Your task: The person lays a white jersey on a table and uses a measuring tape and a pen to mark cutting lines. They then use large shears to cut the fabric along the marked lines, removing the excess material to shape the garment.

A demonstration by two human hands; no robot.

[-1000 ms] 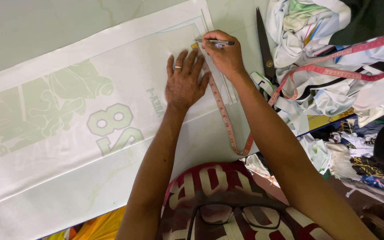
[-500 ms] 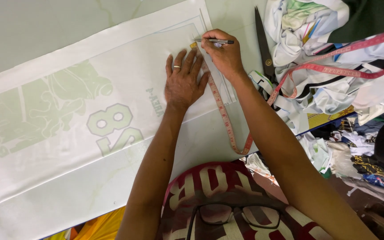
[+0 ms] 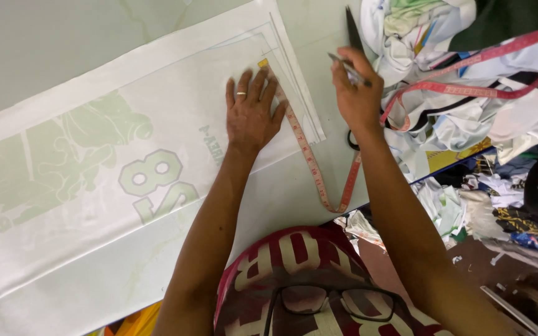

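Left hand (image 3: 251,112) lies flat, pinning the tape measure (image 3: 303,146) on the white fabric (image 3: 157,124); right hand (image 3: 357,93) grips a pen (image 3: 347,67). Best press firmly so the tape stays straight.

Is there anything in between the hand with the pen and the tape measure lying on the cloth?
Nothing visible. The right hand holds a pen over bare table, just right of the tape measure, which the left hand presses onto the white fabric.

This is a tailoring or garment workshop: a pale cutting table (image 3: 63,37) carries printed white fabric (image 3: 94,174), a measuring tape (image 3: 309,158) and scissors (image 3: 351,31), with heaped cloth scraps (image 3: 468,93) along its right edge.
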